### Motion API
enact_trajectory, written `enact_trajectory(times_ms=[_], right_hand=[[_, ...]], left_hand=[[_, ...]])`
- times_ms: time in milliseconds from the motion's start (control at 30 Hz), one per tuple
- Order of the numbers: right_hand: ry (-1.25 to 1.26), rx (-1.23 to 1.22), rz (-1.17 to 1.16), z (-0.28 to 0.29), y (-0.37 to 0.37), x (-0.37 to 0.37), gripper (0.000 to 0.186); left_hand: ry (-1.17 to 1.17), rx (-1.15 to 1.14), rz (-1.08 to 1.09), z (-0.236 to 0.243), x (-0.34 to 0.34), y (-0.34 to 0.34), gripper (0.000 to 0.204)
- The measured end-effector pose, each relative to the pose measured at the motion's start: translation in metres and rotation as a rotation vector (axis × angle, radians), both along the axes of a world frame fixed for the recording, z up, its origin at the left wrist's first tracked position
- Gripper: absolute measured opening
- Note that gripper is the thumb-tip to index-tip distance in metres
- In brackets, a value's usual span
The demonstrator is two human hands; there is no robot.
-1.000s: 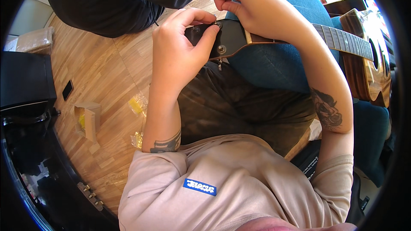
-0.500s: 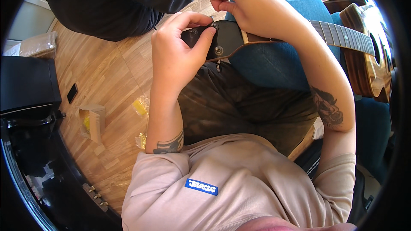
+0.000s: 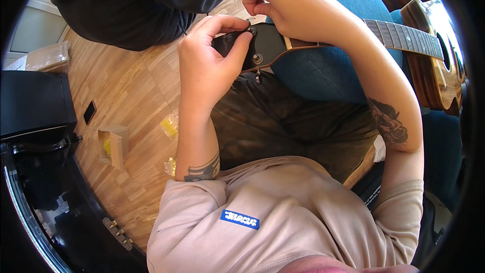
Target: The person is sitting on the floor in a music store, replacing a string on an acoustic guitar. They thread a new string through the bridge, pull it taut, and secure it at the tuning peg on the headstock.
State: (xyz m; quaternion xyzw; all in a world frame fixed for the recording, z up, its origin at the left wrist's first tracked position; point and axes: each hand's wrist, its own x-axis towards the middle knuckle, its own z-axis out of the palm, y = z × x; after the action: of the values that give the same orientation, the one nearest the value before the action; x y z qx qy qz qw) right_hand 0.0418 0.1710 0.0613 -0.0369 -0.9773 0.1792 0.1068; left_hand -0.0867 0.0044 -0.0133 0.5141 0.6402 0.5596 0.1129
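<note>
An acoustic guitar lies with its black headstock (image 3: 270,43) over my lap and its fretted neck (image 3: 399,35) running off to the right. My left hand (image 3: 206,58) is at the headstock, thumb and index finger closed round a metal tuning post (image 3: 252,31) near its far edge. A second tuning post (image 3: 257,59) and a tuning peg (image 3: 258,77) show on the near side. Just beyond the nut (image 3: 288,43), my right hand (image 3: 278,0) is raised with fingers curled together. Whatever those fingers pinch, perhaps something thin, is not visible.
A blue upholstered seat (image 3: 313,76) supports the neck. Someone in dark clothing (image 3: 141,5) is close at the far left. On the wooden floor lie a phone (image 3: 90,112), an opened cardboard box (image 3: 117,146) and yellow packets (image 3: 170,126). A glossy black case (image 3: 60,197) stands left.
My right hand has shifted very slightly left. My left hand keeps its place at the tuning post, and the view has moved a little.
</note>
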Motion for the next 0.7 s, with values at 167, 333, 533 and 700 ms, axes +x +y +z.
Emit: enact_trajectory(times_ms=[167, 333, 533, 700], right_hand=[[0.046, 0.017, 0.059, -0.0037, 0.0024, -0.0021, 0.009], [0.030, 0.048, 0.074, 0.0011, 0.0001, -0.0020, 0.011], [-0.014, 0.027, 0.030, -0.0003, -0.0019, -0.0009, 0.013], [-0.038, -0.041, 0.044, -0.0027, -0.0004, -0.0026, 0.012]], left_hand=[[0.032, -0.003, 0.000, -0.0007, -0.0017, -0.0001, 0.017], [0.027, 0.013, -0.017, -0.0032, -0.0032, 0.0006, 0.017], [0.046, -0.008, -0.065, -0.0003, -0.0060, -0.0024, 0.020], [0.016, -0.035, -0.071, 0.0014, -0.0072, -0.0046, 0.020]])
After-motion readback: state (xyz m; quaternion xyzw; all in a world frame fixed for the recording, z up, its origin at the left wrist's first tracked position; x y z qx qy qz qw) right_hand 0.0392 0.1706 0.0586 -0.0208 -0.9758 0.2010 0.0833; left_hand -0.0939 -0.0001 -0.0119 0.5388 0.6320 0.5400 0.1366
